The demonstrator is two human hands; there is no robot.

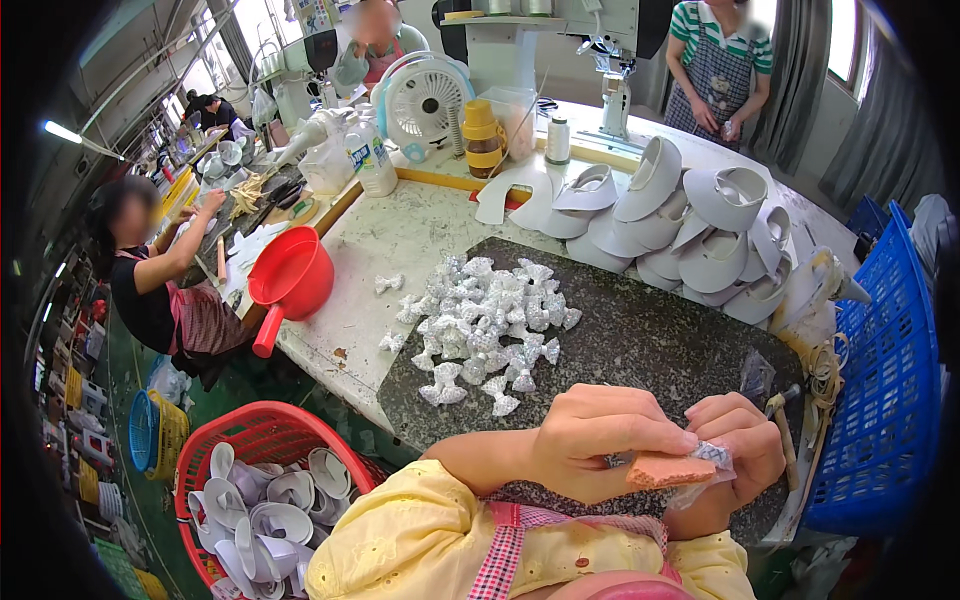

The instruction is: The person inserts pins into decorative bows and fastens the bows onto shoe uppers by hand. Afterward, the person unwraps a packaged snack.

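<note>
Close in front of me, my left hand [600, 440] is closed with thumb and fingertips pinching, and a flat orange-brown spongy block [668, 471] sticks out beneath its fingers. My right hand [738, 448] is closed beside it, gripping a small silvery glitter piece [712, 455] with thin clear film around it. The two hands meet at the silvery piece; whether the block touches it I cannot tell. Beyond them, a heap of silvery glitter bows [480, 320] lies on a dark speckled stone slab [630, 345].
White shoe uppers [690, 220] are stacked at the far right, beside a blue crate [875, 370]. A red basket [270, 415] of more uppers stands lower left. A red dipper [295, 270], white fan [425, 103] and sewing machine [612, 90] line the table. Co-workers sit and stand around.
</note>
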